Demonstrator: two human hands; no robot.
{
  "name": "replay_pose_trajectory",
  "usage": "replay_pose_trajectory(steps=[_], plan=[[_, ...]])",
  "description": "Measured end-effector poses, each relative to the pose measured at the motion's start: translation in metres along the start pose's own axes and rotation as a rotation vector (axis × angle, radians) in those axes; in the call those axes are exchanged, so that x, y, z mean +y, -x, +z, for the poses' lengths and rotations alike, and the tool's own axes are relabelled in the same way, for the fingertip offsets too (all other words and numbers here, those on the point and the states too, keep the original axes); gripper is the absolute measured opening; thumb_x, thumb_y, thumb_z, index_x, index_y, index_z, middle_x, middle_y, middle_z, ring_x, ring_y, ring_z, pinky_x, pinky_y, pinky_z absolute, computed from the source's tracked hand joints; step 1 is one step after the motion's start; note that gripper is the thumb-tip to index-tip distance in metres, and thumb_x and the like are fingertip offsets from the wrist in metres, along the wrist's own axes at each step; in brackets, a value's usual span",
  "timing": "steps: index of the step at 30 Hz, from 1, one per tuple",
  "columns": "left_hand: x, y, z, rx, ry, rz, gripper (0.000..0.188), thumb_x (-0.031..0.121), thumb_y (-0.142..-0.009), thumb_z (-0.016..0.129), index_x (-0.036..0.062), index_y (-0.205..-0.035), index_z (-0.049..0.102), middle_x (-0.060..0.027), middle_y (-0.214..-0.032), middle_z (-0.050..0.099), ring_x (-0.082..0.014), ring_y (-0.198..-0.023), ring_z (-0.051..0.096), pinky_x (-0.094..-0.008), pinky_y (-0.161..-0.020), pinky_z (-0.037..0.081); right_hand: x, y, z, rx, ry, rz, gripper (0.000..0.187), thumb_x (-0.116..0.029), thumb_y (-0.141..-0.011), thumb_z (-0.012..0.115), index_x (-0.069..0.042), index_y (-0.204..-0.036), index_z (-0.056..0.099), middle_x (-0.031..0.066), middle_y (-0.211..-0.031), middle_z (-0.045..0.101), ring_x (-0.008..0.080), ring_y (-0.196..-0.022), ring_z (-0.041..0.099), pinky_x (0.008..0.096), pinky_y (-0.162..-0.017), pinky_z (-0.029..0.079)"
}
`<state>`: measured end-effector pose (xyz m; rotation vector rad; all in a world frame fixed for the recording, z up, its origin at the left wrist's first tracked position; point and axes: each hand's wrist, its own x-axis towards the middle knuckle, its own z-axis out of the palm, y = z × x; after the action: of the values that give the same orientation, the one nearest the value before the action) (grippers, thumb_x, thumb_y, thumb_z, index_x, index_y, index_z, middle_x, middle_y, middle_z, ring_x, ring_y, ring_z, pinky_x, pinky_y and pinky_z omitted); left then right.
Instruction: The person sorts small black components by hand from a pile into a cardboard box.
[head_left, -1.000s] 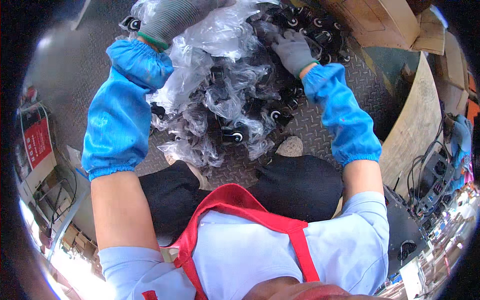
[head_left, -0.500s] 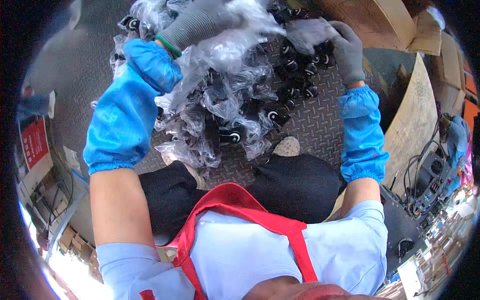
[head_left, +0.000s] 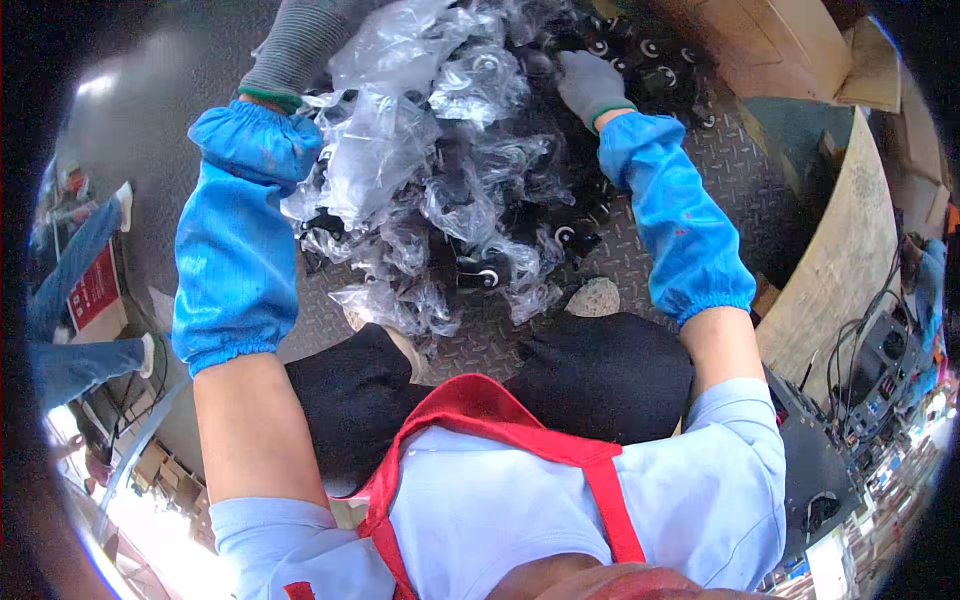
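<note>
Clear plastic bags (head_left: 380,150) lie heaped between left hand (head_left: 318,35) and right hand (head_left: 592,84).

Dark tread-plate floor (head_left: 620,262) shows between the surrounding objects. At the upper right stands a brown cardboard box (head_left: 765,50), with a tan cardboard flap (head_left: 875,65) beside it. Lower down is a pale wooden board (head_left: 840,240), and near its lower end black cables (head_left: 845,350) run by a dark electronic unit (head_left: 880,365). Toward the left rim, 2 blue-trousered legs (head_left: 90,370) in pale shoes appear near a red panel (head_left: 95,295), with small brown boxes (head_left: 170,475) below.
</note>
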<state>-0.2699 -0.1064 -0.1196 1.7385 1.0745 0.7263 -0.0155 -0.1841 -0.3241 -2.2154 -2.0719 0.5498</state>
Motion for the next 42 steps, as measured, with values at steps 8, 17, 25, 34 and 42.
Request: replay_pose_trajectory(steps=[8,17,25,34,42], plan=[[-0.001,0.003,0.007,-0.070,-0.197,-0.025,0.039,0.008,-0.073,0.075,0.0002,-0.109,0.064,-0.0015,-0.093,0.066,-0.0100,-0.087,0.057,-0.0255,-0.082,0.046,0.067,0.023,-0.069,0.113,-0.417,0.145,0.032,-0.037,-0.077,0.065,-0.008,-0.090,0.071,0.0181,-0.086,0.068,0.0378,-0.082,0.065,0.0443,-0.072,0.052],[-0.007,-0.005,0.027,-0.192,-0.115,0.106,0.044,0.004,-0.072,0.068,0.0012,-0.115,0.063,-0.0024,-0.102,0.067,-0.0117,-0.094,0.059,-0.0276,-0.086,0.046,0.102,0.093,-0.089,-0.464,0.350,0.371,0.039,-0.037,-0.078,0.067,-0.004,-0.098,0.068,0.0173,-0.104,0.065,0.0366,-0.098,0.062,0.0440,-0.084,0.051],[0.013,-0.003,0.042,-0.184,-0.215,0.061,0.043,0.006,-0.071,0.070,0.0023,-0.113,0.064,-0.0032,-0.099,0.067,-0.0130,-0.094,0.059,-0.0282,-0.086,0.046,0.057,0.073,-0.073,-0.233,0.384,0.101,0.054,-0.036,-0.083,0.063,-0.009,-0.129,0.050,0.0213,-0.116,0.058,0.0390,-0.108,0.057,0.0479,-0.090,0.048],[0.003,-0.003,0.049,-0.289,-0.112,0.069,0.040,0.008,-0.072,0.071,0.0021,-0.111,0.063,-0.0058,-0.101,0.067,-0.0143,-0.095,0.060,-0.0295,-0.086,0.047,0.138,0.114,-0.068,0.007,-0.263,0.204,0.018,-0.014,-0.085,0.062,-0.007,-0.100,0.067,0.0114,-0.089,0.069,0.0248,-0.082,0.066,0.0359,-0.072,0.052],[-0.014,0.004,0.103,-0.447,-0.091,0.353,0.048,0.013,-0.078,0.072,0.0044,-0.123,0.057,-0.0105,-0.106,0.067,-0.0186,-0.098,0.062,-0.0333,-0.091,0.049,-0.003,0.096,-0.145,0.128,-0.961,-0.222,0.024,-0.012,-0.085,0.065,0.001,-0.105,0.065,0.0011,-0.092,0.066,0.0092,-0.084,0.059,0.0241,-0.076,0.049]])
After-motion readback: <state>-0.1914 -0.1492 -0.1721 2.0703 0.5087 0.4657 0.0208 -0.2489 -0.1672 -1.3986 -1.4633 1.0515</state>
